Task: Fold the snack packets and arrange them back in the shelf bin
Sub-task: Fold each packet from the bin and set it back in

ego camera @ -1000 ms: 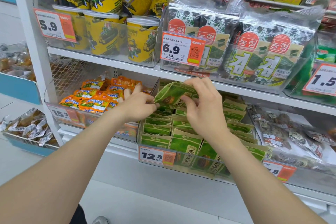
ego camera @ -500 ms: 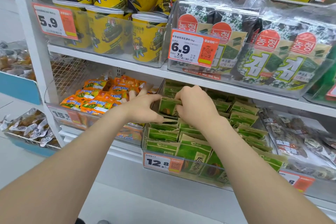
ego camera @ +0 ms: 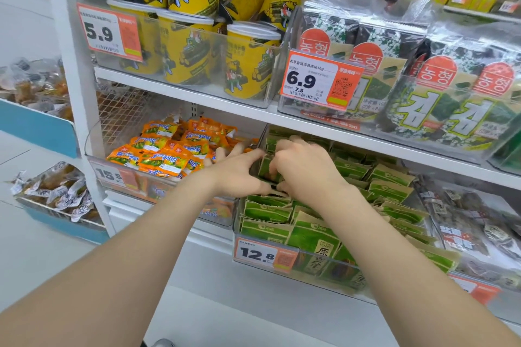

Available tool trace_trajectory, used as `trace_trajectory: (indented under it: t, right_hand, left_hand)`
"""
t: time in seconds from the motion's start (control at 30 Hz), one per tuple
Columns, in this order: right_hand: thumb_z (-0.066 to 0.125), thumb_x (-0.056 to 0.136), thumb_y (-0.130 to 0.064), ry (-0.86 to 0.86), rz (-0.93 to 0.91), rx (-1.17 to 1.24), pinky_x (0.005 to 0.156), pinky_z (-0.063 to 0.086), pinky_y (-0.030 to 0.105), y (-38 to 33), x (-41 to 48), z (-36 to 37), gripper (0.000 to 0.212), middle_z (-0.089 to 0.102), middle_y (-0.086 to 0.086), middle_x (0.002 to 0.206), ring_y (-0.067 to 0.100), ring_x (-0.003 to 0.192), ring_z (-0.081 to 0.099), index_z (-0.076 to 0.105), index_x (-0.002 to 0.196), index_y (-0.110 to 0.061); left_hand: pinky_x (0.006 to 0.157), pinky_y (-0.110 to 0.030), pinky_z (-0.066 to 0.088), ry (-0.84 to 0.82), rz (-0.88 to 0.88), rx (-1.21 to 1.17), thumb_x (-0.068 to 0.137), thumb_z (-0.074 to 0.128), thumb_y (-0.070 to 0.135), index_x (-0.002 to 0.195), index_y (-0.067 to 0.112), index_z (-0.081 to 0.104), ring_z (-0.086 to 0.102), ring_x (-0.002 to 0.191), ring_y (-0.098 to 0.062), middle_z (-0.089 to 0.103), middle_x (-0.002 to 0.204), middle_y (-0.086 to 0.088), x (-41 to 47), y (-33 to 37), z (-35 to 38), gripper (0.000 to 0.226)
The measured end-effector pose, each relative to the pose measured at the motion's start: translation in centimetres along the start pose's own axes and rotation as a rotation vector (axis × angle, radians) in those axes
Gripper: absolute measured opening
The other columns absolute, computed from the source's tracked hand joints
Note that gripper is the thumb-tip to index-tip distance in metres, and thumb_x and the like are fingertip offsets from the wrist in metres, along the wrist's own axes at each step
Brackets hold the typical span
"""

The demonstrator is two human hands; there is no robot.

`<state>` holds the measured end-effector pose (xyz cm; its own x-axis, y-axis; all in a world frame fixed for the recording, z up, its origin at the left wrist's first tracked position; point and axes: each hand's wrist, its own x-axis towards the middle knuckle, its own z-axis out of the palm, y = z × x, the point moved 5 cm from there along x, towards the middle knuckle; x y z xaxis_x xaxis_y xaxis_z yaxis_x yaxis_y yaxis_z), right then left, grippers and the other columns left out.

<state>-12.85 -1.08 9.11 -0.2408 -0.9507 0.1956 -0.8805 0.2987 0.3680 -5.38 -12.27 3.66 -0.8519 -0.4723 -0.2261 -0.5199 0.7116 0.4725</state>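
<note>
The left arm (ego camera: 127,248) and right arm (ego camera: 394,262) are bare along all their visible length, and the left hand (ego camera: 239,175) and right hand (ego camera: 307,172) are bare too. Low down, a rounded grey shoe toe (ego camera: 162,343) shows.

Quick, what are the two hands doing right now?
Left hand: pinching a green packet.
Right hand: curled round the same green packet.
</note>
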Motion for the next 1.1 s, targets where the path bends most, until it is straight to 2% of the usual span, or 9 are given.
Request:
trace_trajectory:
  t: [0.2,0.3,0.4,0.5,0.63,0.77,0.97,1.03,1.1]
  right_hand:
    - [0.071,0.095,-0.028,0.016,0.059,-0.077,0.105,0.040,0.047,-1.2,0.5,0.8,0.021,0.060,0.007,0.123,0.032,0.126,0.050,0.075,0.114,-0.022]
    - [0.069,0.097,-0.029,-0.045,-0.042,-0.022,0.105,0.042,0.049,-1.0,0.8,1.4,0.023,0.057,0.006,0.123,0.031,0.126,0.048,0.074,0.119,-0.023]
    - [0.076,0.094,-0.037,-0.097,-0.035,0.010,0.105,0.043,0.049,-0.1,0.7,1.3,0.027,0.057,0.005,0.121,0.031,0.125,0.048,0.075,0.117,-0.024]
    - [0.076,0.091,-0.033,-0.048,-0.003,-0.049,0.104,0.040,0.048,-0.5,0.8,1.2,0.024,0.059,0.006,0.120,0.032,0.124,0.048,0.075,0.113,-0.023]
    - [0.077,0.086,-0.027,0.063,0.018,-0.048,0.100,0.042,0.046,-0.7,0.8,1.3,0.014,0.057,0.004,0.116,0.030,0.121,0.050,0.080,0.100,-0.028]
    - [0.079,0.082,-0.019,0.180,0.071,0.045,0.091,0.048,0.047,0.1,0.1,0.8,0.006,0.058,0.007,0.119,0.032,0.111,0.059,0.079,0.087,-0.021]
    - [0.070,0.079,0.002,0.317,-0.023,0.043,0.079,0.049,0.046,-0.7,-1.3,0.4,0.012,0.066,0.019,0.110,0.037,0.092,0.061,0.066,0.086,-0.006]
    - [0.068,0.082,0.003,0.257,-0.068,0.123,0.067,0.050,0.043,-1.0,-1.6,0.1,0.023,0.064,0.013,0.093,0.033,0.074,0.061,0.057,0.099,-0.007]
    - [0.060,0.096,-0.005,0.095,-0.053,0.153,0.054,0.044,0.035,-0.6,-1.7,0.3,0.028,0.052,0.001,0.078,0.023,0.060,0.052,0.042,0.116,-0.013]
  left_hand:
    - [0.119,-0.070,0.007,0.015,0.006,-0.003,0.062,0.062,0.066,0.155,0.057,0.027,0.003,0.157,-0.044,0.009,0.175,0.010,0.2,-0.1,0.0,0.100]
    - [0.118,-0.068,0.011,0.024,0.022,-0.021,0.061,0.061,0.064,0.149,0.056,0.035,0.010,0.154,-0.043,0.016,0.171,0.008,0.0,0.2,-0.2,0.092]
    - [0.119,-0.068,0.009,0.033,0.014,-0.025,0.060,0.061,0.063,0.150,0.056,0.036,0.009,0.155,-0.044,0.019,0.171,0.006,-0.1,0.2,-0.2,0.093]
    - [0.115,-0.066,0.019,0.104,0.022,-0.026,0.061,0.068,0.058,0.139,0.049,0.045,0.026,0.143,-0.042,0.037,0.155,0.001,-0.2,0.5,-0.5,0.082]
    - [0.098,-0.053,0.041,0.379,0.060,-0.024,0.064,0.089,0.043,0.110,0.032,0.048,0.048,0.115,-0.029,0.045,0.121,0.003,-1.4,1.1,-1.4,0.062]
    - [0.098,-0.051,0.049,0.525,0.097,0.006,0.073,0.093,0.037,0.082,0.034,0.064,0.057,0.115,-0.022,0.052,0.119,0.005,-2.8,1.2,-1.2,0.030]
    - [0.094,-0.051,0.055,0.458,0.106,-0.036,0.088,0.080,0.039,0.091,0.043,0.081,0.060,0.116,-0.023,0.065,0.115,0.005,-2.5,0.4,-0.5,0.005]
    - [0.093,-0.053,0.055,0.448,0.106,-0.004,0.091,0.077,0.037,0.095,0.041,0.082,0.059,0.115,-0.026,0.060,0.117,0.002,-2.4,0.6,-0.4,0.007]
    - [0.093,-0.054,0.055,0.444,0.106,0.024,0.093,0.079,0.037,0.095,0.037,0.083,0.059,0.114,-0.029,0.051,0.120,-0.001,-2.5,0.9,-0.3,0.005]
